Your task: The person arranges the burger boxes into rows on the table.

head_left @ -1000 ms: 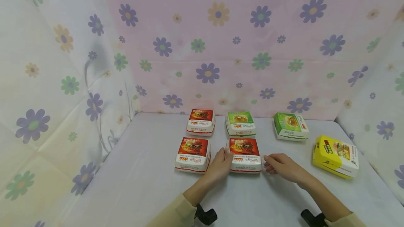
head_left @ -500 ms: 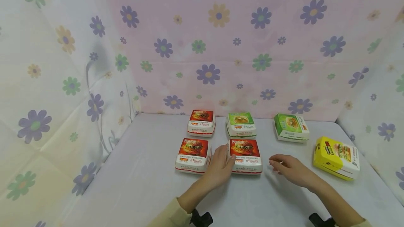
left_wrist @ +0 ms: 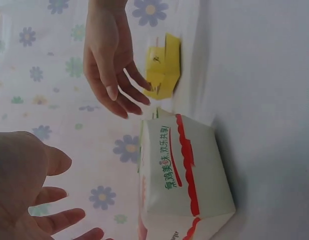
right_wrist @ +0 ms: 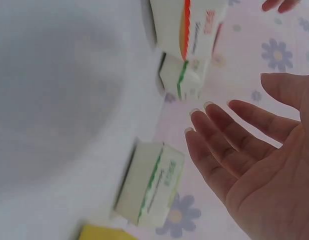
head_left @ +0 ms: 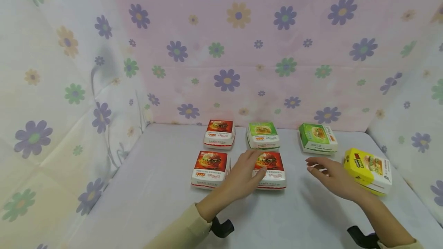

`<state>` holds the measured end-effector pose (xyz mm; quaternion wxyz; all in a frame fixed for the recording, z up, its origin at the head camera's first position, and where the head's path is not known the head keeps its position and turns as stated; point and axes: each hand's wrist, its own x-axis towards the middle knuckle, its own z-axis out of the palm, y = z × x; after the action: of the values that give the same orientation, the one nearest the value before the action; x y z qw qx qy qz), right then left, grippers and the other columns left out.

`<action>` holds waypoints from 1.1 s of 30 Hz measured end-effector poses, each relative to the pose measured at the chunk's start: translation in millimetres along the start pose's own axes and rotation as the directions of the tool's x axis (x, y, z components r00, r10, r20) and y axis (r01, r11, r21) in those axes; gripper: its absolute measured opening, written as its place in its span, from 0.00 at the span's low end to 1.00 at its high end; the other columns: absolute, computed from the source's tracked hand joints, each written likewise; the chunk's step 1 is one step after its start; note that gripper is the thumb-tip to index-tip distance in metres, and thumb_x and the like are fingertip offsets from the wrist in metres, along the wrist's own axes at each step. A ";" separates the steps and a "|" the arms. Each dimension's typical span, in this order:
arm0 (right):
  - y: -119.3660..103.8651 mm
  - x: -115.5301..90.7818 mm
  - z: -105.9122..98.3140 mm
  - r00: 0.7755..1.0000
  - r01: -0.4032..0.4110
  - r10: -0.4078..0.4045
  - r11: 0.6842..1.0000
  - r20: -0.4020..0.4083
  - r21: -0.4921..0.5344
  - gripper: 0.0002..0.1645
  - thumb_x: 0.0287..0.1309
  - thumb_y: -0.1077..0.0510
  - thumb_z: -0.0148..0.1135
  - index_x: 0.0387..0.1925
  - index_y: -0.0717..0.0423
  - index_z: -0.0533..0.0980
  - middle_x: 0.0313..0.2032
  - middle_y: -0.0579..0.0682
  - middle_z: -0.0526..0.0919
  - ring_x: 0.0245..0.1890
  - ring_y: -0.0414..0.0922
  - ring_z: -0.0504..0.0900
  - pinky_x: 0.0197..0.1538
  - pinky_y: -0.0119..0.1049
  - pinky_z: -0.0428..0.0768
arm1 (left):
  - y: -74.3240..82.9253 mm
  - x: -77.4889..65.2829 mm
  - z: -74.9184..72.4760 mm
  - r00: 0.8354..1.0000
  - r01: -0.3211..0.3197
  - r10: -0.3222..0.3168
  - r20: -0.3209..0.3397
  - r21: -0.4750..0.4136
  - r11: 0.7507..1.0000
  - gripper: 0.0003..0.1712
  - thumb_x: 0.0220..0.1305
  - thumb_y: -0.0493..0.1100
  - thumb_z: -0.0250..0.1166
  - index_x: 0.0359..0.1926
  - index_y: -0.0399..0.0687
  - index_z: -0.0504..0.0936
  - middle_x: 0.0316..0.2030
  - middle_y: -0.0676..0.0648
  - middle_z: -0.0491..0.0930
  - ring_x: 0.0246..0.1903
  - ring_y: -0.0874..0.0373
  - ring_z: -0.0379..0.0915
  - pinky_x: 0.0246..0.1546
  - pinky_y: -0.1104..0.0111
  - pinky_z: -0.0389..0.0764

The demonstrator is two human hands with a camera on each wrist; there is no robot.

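Left hand (head_left: 243, 176) above closed red box (head_left: 272, 176), contents hidden; green box (head_left: 263, 138) at its twelve o'clock, right hand (head_left: 337, 178) at three; all fingers (right_wrist: 210, 160) relaxed

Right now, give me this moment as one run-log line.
left hand: empty, hovers by front-right red box | right hand: empty, hovers by yellow box

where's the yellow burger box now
In the head view, the yellow burger box sits on the right side of the table, just right of the right hand, nearer than the rightmost green box.
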<state>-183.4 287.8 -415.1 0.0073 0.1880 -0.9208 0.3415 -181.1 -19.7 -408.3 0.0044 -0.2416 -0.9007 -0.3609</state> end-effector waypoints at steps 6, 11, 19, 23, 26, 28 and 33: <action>17.5 1.0 -32.6 0.998 -0.006 0.001 0.997 -0.067 -0.074 0.20 0.76 0.54 0.56 0.60 0.63 0.76 0.54 0.60 0.83 0.51 0.53 0.82 0.47 0.27 0.80 | 15.4 17.1 -0.4 0.996 -0.088 0.088 0.008 -0.015 0.996 0.30 0.76 0.47 0.59 0.75 0.51 0.67 0.70 0.46 0.67 0.68 0.53 0.65 0.67 0.55 0.73; 36.0 5.6 -54.7 0.990 -0.046 0.032 0.994 -0.139 -0.102 0.22 0.77 0.54 0.53 0.62 0.66 0.74 0.57 0.66 0.80 0.53 0.60 0.80 0.44 0.17 0.75 | 26.3 33.3 5.7 0.991 -0.129 0.129 0.016 -0.002 0.992 0.28 0.76 0.46 0.59 0.73 0.50 0.69 0.68 0.48 0.70 0.66 0.57 0.68 0.66 0.62 0.73; 57.2 25.4 -79.7 0.985 -0.147 0.143 0.988 -0.097 -0.036 0.31 0.81 0.50 0.45 0.70 0.70 0.62 0.63 0.75 0.70 0.61 0.75 0.69 0.54 0.68 0.77 | 37.2 66.6 24.7 0.995 -0.061 0.065 0.072 -0.061 0.996 0.32 0.74 0.54 0.62 0.74 0.53 0.67 0.69 0.51 0.70 0.67 0.59 0.67 0.66 0.64 0.72; 66.8 39.9 -88.2 0.983 -0.167 0.162 0.985 -0.081 -0.053 0.34 0.81 0.50 0.44 0.72 0.72 0.58 0.65 0.78 0.66 0.62 0.76 0.67 0.52 0.69 0.77 | 45.8 84.0 34.6 0.996 0.049 -0.038 0.080 -0.141 0.989 0.32 0.72 0.55 0.63 0.72 0.52 0.69 0.64 0.50 0.74 0.62 0.58 0.72 0.59 0.66 0.76; 73.1 51.6 -91.4 0.981 -0.191 0.190 0.980 -0.036 -0.054 0.36 0.81 0.48 0.43 0.73 0.73 0.54 0.66 0.79 0.63 0.63 0.77 0.65 0.49 0.65 0.80 | 52.7 94.8 42.0 0.984 0.170 -0.153 0.093 -0.220 0.961 0.32 0.72 0.54 0.64 0.71 0.51 0.70 0.62 0.49 0.76 0.59 0.56 0.73 0.55 0.65 0.78; 77.4 59.5 -92.5 0.976 -0.219 0.219 0.975 -0.001 -0.031 0.38 0.81 0.47 0.41 0.74 0.74 0.52 0.67 0.80 0.60 0.65 0.78 0.63 0.52 0.66 0.79 | 57.9 101.4 47.6 0.967 0.253 -0.234 0.102 -0.276 0.927 0.33 0.71 0.54 0.66 0.71 0.52 0.69 0.63 0.49 0.75 0.60 0.56 0.73 0.56 0.62 0.79; 89.9 73.6 -96.9 0.954 -0.296 0.294 0.955 0.062 0.026 0.41 0.82 0.46 0.37 0.74 0.78 0.45 0.68 0.83 0.53 0.66 0.80 0.56 0.62 0.74 0.65 | 73.2 118.2 65.4 0.925 0.380 -0.360 0.123 -0.351 0.856 0.37 0.70 0.55 0.66 0.74 0.52 0.65 0.69 0.47 0.69 0.68 0.54 0.65 0.63 0.57 0.75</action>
<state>-294.5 386.5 -386.6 -0.0736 0.0582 -0.9324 0.3491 -242.6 119.6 -387.7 -0.1341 -0.0700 -0.8462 -0.5109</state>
